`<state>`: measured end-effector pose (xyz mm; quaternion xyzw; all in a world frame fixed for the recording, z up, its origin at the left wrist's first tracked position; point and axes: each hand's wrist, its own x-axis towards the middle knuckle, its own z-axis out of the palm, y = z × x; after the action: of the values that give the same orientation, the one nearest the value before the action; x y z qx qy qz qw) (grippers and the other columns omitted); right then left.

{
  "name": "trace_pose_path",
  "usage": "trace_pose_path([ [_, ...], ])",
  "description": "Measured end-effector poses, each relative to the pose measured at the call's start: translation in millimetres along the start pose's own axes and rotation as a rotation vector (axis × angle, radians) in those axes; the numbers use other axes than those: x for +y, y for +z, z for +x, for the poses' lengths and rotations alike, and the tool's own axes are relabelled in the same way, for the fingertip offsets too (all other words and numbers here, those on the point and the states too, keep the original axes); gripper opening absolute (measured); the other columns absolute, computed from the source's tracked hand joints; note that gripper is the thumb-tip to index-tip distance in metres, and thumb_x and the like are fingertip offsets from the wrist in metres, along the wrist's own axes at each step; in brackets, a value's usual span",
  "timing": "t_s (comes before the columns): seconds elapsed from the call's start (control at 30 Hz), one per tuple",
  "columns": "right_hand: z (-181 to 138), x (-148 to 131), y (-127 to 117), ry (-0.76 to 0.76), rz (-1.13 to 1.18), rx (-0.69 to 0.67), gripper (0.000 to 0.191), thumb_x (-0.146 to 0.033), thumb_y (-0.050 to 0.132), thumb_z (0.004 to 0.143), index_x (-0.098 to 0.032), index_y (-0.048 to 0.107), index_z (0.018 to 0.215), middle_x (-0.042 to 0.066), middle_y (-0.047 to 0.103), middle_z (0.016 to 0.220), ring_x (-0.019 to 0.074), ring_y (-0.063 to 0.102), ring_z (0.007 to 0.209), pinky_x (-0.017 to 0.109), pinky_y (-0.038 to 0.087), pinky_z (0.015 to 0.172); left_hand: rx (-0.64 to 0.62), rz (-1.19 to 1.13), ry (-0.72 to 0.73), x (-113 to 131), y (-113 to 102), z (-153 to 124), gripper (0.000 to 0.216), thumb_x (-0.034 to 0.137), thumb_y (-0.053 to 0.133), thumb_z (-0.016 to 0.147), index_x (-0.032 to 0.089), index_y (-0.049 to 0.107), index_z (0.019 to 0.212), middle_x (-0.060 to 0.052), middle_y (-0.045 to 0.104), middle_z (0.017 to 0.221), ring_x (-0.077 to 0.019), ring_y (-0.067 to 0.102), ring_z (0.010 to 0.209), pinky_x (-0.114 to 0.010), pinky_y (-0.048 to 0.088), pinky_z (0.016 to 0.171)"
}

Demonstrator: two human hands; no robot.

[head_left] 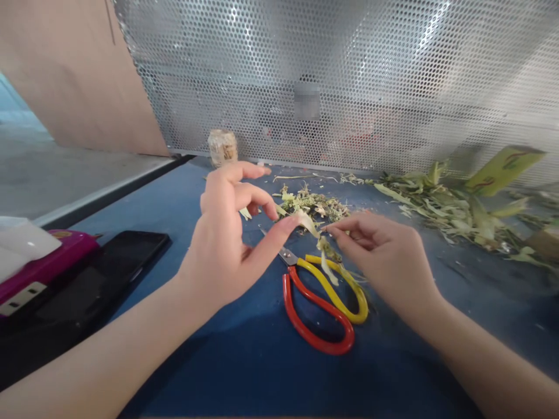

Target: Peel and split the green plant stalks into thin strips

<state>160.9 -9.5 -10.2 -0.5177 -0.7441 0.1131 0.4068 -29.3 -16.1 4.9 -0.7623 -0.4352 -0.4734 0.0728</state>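
My left hand [229, 233] is raised over the blue table top [244, 355], thumb and a bent finger pinching one end of a pale green leaf strip [315, 235], the other fingers spread. My right hand [379, 256] pinches the same plant piece from the right, fingers pressed together; a thin strand hangs down from it. Directly below lie scissors [325, 302] with one red and one yellow handle loop, blades pointing away toward a small heap of plant trimmings [314, 203].
A larger pile of green leaves and stalks [454, 206] lies at the right by a green box [502, 169]. A black phone [109, 256] and a magenta case [48, 259] sit at the left. A small jar [222, 146] stands before the perforated metal screen [349, 75].
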Motion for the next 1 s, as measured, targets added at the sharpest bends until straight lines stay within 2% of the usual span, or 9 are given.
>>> trace_pose_path([
  [0.17,1,-1,2,0.042,0.079,-0.051,0.015,-0.030,0.055,0.075,-0.018,0.064,0.074,0.000,0.059,0.059,0.0098,0.052,0.051,0.020,0.039,0.047,-0.084,-0.037,-0.004,0,7,-9,0.015,0.033,0.057,0.071,0.020,0.049,0.069,-0.004,0.052,0.093,-0.0204,0.052,0.091,-0.035,0.044,0.075],
  [0.27,2,-1,4,0.071,0.127,-0.072,0.013,-0.028,0.056,0.073,-0.017,0.064,0.071,0.000,0.061,0.058,0.0100,0.054,0.051,0.020,0.040,0.046,-0.040,-0.027,0.130,2,17,-15,0.027,0.034,0.061,0.068,0.020,0.051,0.088,-0.002,0.057,0.082,-0.0170,0.055,0.081,-0.034,0.044,0.075],
  [0.37,3,1,5,0.075,0.181,-0.114,0.011,-0.024,0.055,0.072,-0.017,0.064,0.072,0.001,0.063,0.061,0.0109,0.056,0.053,0.020,0.042,0.047,0.110,0.035,0.270,4,22,-19,0.051,0.030,0.064,0.067,0.022,0.041,0.112,0.001,0.062,0.078,-0.0166,0.056,0.080,-0.036,0.040,0.078],
  [0.43,4,2,7,0.075,0.214,-0.137,0.012,-0.023,0.054,0.073,-0.017,0.064,0.074,0.001,0.064,0.064,0.0114,0.057,0.056,0.021,0.043,0.049,0.127,0.121,0.315,4,23,-20,0.057,0.028,0.063,0.069,0.024,0.037,0.119,0.002,0.066,0.081,-0.0174,0.056,0.083,-0.036,0.037,0.078],
  [0.47,4,3,8,0.079,0.226,-0.145,0.012,-0.023,0.054,0.073,-0.017,0.064,0.073,0.002,0.064,0.065,0.0115,0.058,0.056,0.021,0.044,0.049,0.035,0.161,0.331,3,23,-20,0.059,0.027,0.060,0.071,0.025,0.032,0.123,0.002,0.067,0.084,-0.0178,0.057,0.085,-0.036,0.036,0.078],
  [0.53,5,5,9,0.093,0.246,-0.157,0.013,-0.024,0.053,0.073,-0.016,0.063,0.073,0.002,0.064,0.065,0.0117,0.058,0.056,0.022,0.044,0.050,-0.045,0.195,0.311,2,24,-21,0.065,0.029,0.054,0.077,0.022,0.020,0.131,-0.001,0.068,0.082,-0.0190,0.058,0.085,-0.036,0.035,0.075],
  [0.67,6,6,12,0.085,0.290,-0.174,0.013,-0.024,0.053,0.074,-0.016,0.063,0.073,0.002,0.064,0.065,0.0122,0.058,0.058,0.023,0.045,0.052,-0.096,0.180,0.322,2,26,-19,0.075,0.021,0.047,0.082,0.018,-0.006,0.135,0.002,0.069,0.077,-0.0169,0.060,0.083,-0.034,0.032,0.073],
  [0.87,6,6,12,0.085,0.383,-0.233,0.013,-0.021,0.051,0.075,-0.016,0.063,0.075,0.003,0.065,0.070,0.0128,0.060,0.064,0.023,0.047,0.058,-0.132,0.195,0.270,6,28,-19,0.075,0.017,0.046,0.082,0.020,-0.008,0.134,0.006,0.068,0.073,-0.0151,0.061,0.076,-0.034,0.029,0.072],
  [1.0,7,6,12,0.015,0.306,-0.239,0.012,-0.019,0.050,0.076,-0.017,0.061,0.075,0.001,0.063,0.068,0.0109,0.058,0.061,0.021,0.044,0.055,-0.181,0.168,0.268,6,30,-20,0.076,0.019,0.045,0.082,0.017,-0.010,0.134,0.004,0.069,0.072,-0.0173,0.060,0.080,-0.034,0.027,0.070],
])
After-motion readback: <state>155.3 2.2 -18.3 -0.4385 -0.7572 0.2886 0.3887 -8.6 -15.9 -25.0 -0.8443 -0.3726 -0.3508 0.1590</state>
